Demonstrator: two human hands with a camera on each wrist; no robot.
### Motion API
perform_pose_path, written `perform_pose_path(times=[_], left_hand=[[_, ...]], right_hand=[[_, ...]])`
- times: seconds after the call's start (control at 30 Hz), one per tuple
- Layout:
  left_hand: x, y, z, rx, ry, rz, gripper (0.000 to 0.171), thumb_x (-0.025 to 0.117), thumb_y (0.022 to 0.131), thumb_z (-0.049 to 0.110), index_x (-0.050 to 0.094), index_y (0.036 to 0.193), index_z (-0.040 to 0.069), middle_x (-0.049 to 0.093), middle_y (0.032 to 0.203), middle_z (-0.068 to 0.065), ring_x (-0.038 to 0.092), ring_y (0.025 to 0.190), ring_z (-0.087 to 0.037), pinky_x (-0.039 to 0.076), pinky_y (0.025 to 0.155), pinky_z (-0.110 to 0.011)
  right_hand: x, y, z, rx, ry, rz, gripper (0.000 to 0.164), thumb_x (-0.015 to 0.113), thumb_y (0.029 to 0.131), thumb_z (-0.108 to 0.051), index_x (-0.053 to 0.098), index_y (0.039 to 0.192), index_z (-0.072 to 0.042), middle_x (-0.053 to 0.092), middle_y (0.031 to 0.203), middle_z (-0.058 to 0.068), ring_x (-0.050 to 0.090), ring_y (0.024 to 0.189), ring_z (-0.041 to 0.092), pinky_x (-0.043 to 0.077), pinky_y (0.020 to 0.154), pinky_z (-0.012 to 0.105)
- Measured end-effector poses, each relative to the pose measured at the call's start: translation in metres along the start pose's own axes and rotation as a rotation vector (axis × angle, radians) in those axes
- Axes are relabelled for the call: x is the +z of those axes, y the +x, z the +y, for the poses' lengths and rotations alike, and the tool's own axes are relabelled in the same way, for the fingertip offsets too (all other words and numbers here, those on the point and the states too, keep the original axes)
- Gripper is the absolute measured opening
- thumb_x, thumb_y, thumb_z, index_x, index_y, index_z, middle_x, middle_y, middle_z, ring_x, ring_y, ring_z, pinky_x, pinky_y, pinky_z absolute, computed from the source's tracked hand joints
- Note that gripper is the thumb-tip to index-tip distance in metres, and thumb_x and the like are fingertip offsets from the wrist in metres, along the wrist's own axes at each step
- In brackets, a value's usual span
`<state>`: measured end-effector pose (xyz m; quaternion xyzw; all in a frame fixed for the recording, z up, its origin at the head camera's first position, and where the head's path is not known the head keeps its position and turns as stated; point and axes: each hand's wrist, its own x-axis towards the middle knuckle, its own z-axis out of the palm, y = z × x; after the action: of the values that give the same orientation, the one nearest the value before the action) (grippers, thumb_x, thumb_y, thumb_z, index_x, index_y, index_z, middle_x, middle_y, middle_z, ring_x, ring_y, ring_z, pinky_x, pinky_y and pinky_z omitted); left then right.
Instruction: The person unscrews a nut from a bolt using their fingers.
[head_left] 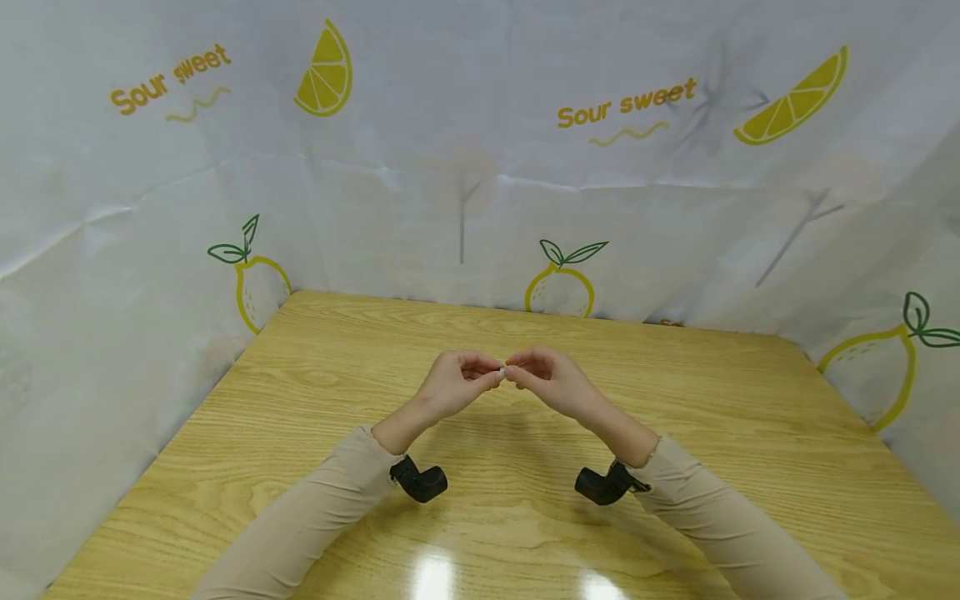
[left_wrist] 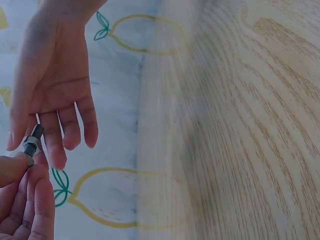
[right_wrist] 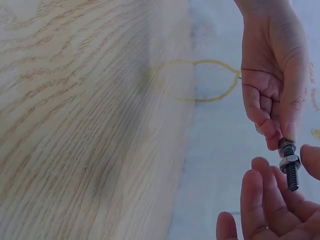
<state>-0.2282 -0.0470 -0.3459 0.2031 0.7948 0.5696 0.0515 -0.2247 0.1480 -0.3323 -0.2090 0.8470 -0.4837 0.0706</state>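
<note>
My left hand [head_left: 452,386] pinches the head end of a small metal bolt [right_wrist: 293,181] between thumb and fingertips. A hex nut [right_wrist: 289,163] sits partway along the threaded shank. Around the free end of the bolt is my right hand [head_left: 557,386], its thumb [left_wrist: 15,127] and fingers spread apart, with a gap between them and the nut. In the head view the hands meet above the middle of the table, and the bolt is just a tiny bright spot between the fingertips. The bolt's head is largely hidden by the left fingers.
A light wood-grain table [head_left: 360,333] lies under both hands. White cloth [head_left: 420,100] printed with lemons hangs behind it and at both sides. Each wrist carries a black camera mount [head_left: 422,482] over a beige sleeve [head_left: 322,500].
</note>
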Motion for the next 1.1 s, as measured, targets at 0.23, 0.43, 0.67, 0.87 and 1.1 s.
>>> perform_pose_path(times=[0.23, 0.43, 0.67, 0.87, 1.1], left_hand=[[-0.0004, 0.0003, -0.0005, 0.004, -0.005, -0.002, 0.022, 0.062, 0.09, 0.014, 0.067, 0.107, 0.001, 0.068, 0.101, -0.021, 0.066, 0.094, -0.034, 0.053, 0.075, -0.026], [-0.0001, 0.0016, -0.0014, -0.004, -0.002, 0.004, 0.022, 0.062, 0.09, 0.013, 0.068, 0.107, 0.0, 0.069, 0.1, -0.02, 0.066, 0.091, -0.032, 0.053, 0.074, -0.026], [0.0, 0.0006, -0.0009, -0.013, 0.001, 0.006, 0.022, 0.062, 0.09, 0.015, 0.067, 0.108, 0.002, 0.068, 0.103, -0.021, 0.065, 0.095, -0.035, 0.053, 0.076, -0.027], [0.0002, 0.0013, -0.0011, -0.008, -0.004, 0.009, 0.022, 0.062, 0.09, 0.013, 0.068, 0.106, 0.001, 0.069, 0.101, -0.021, 0.065, 0.093, -0.035, 0.053, 0.075, -0.026], [0.0, 0.0004, 0.0006, -0.009, -0.005, 0.006, 0.022, 0.062, 0.09, 0.015, 0.067, 0.108, 0.001, 0.069, 0.102, -0.019, 0.065, 0.095, -0.034, 0.053, 0.076, -0.027]], right_hand=[[0.0001, 0.0001, 0.0012, 0.012, 0.007, 0.003, 0.026, 0.059, 0.093, -0.019, 0.06, 0.111, -0.002, 0.065, 0.108, 0.018, 0.062, 0.103, 0.035, 0.052, 0.087, 0.04], [-0.0004, -0.0004, -0.0001, -0.011, -0.002, 0.003, 0.034, 0.062, 0.09, -0.02, 0.056, 0.118, -0.002, 0.061, 0.114, 0.018, 0.061, 0.104, 0.031, 0.053, 0.085, 0.038], [-0.0006, -0.0008, 0.0004, 0.018, -0.031, -0.022, 0.032, 0.053, 0.096, -0.027, 0.062, 0.113, -0.001, 0.068, 0.104, 0.019, 0.062, 0.099, 0.038, 0.051, 0.087, 0.045], [-0.0004, -0.001, 0.0, -0.028, 0.0, 0.006, 0.028, 0.063, 0.089, -0.016, 0.058, 0.114, -0.002, 0.062, 0.112, 0.018, 0.064, 0.101, 0.03, 0.054, 0.082, 0.034], [-0.0009, -0.0009, -0.0006, 0.001, -0.018, -0.007, 0.034, 0.053, 0.096, -0.028, 0.06, 0.116, -0.001, 0.067, 0.106, 0.019, 0.063, 0.098, 0.035, 0.051, 0.087, 0.045]])
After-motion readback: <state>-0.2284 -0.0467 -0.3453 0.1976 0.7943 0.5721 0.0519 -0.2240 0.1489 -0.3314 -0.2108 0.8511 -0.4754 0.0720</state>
